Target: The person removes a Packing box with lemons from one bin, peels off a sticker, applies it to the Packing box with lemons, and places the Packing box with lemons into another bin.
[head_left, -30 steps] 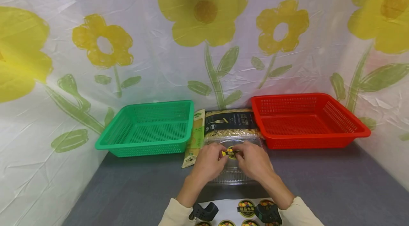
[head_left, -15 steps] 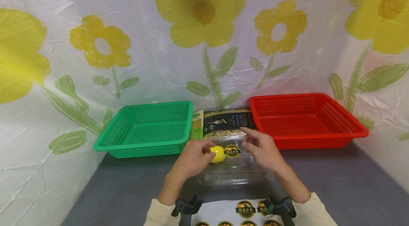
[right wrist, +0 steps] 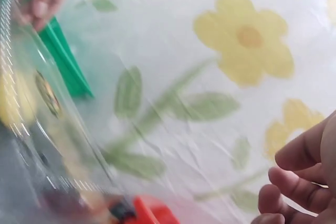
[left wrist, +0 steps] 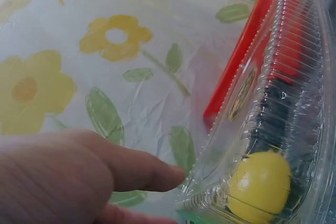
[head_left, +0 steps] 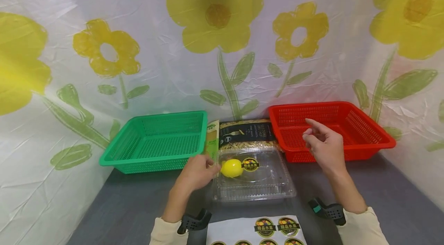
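A clear plastic clamshell box (head_left: 256, 191) lies closed mid-table, with a yellow lemon (head_left: 231, 168) inside at its left. On the lid beside the fruit sits a round black-and-gold sticker (head_left: 250, 164). My left hand (head_left: 197, 172) is at the box's left edge, its fingertips right by the side wall and its fingers relaxed. In the left wrist view the lemon (left wrist: 260, 187) shows through the plastic. My right hand (head_left: 326, 146) is raised before the red basket, index finger extended and the others loosely bent, holding nothing.
A green basket (head_left: 156, 166) stands at the left and a red basket (head_left: 364, 154) at the right. Between them, behind the box, lie a pasta bag (head_left: 246, 133) and a green packet (head_left: 213, 141). A sheet of round stickers (head_left: 236, 227) lies at the front edge.
Both hands have let go of the sticker, which stays on the lid. My right hand has moved right and up, away from the box; my left has slid left, uncovering the lemon.
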### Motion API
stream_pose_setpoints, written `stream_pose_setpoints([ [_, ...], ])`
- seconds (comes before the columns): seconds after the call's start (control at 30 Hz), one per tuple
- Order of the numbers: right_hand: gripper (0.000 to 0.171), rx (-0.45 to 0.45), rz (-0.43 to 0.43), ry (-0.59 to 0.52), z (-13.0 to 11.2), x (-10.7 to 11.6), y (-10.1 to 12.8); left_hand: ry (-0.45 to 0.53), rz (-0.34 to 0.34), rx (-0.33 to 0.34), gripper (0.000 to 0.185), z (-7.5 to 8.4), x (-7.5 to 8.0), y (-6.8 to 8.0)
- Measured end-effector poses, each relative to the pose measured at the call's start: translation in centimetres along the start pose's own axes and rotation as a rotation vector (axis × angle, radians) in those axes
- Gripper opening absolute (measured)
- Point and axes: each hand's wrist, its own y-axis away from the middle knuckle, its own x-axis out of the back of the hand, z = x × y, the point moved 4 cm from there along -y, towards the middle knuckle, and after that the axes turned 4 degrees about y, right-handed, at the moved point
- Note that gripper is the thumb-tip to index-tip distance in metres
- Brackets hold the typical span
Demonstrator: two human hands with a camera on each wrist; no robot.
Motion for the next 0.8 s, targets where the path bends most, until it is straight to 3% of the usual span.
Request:
stream_pose_setpoints([
  [0.17, 0.037, -0.088, 0.168, 0.043, 1.4, 3.0, -0.6, -0.04, -0.075, 0.131, 0.066, -0.8, -0.7, -0.1],
  [0.3, 0.031, -0.188, 0.325, -0.035, 2.9, 4.9, -1.1, 0.09, -0.166, 0.173, 0.08, -1.5, -1.6, -0.1],
  [0.5, 0.007, -0.335, 0.618, -0.468, 6.1, 6.5, -1.2, 0.395, -0.277, 0.202, 0.08, -2.7, -2.7, -0.4],
  [0.57, 0.007, -0.372, 0.708, -0.573, 7.2, 6.7, -1.1, 0.466, -0.297, 0.216, 0.08, -3.0, -3.0, -0.4],
  [0.7, 0.014, -0.434, 0.832, -0.615, 9.9, 6.9, -0.7, 0.585, -0.319, 0.239, 0.07, -3.4, -3.3, -0.4],
  [0.8, 0.019, -0.494, 0.852, -0.601, 12.2, 6.5, -0.1, 0.644, -0.32, 0.252, 0.062, -3.5, -3.3, -0.4],
])
